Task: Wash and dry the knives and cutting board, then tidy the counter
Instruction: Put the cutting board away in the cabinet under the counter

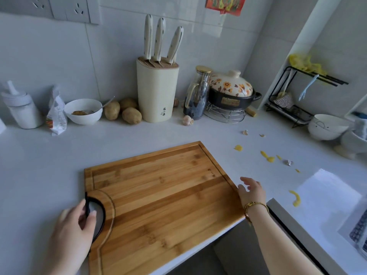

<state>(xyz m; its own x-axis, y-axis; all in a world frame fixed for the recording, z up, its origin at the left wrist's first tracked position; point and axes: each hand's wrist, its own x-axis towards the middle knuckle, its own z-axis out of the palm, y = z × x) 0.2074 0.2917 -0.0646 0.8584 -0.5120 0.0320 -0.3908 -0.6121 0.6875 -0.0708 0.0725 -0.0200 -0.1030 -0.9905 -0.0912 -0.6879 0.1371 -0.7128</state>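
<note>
A large bamboo cutting board (pixel 164 197) lies flat on the white counter (pixel 49 159), its near corner jutting over the counter's front edge. My left hand (pixel 75 227) grips the board's black-rimmed handle cut-out at its left end, thumb inside the hole. My right hand (pixel 252 192) hovers at the board's right edge with fingers spread and relaxed, holding nothing. Three cream-handled knives (pixel 159 39) stand in a cream knife block (pixel 156 90) against the back wall.
Yellow peel scraps (pixel 268 156) and garlic skins litter the counter right of the board. Behind stand a bowl with a spoon (pixel 83 111), potatoes (pixel 131 115), a glass jar (pixel 196 94), a floral clay pot (pixel 232 92), a wire rack (pixel 297 96) and white bowls (pixel 327 127). The sink (pixel 327 225) lies at right.
</note>
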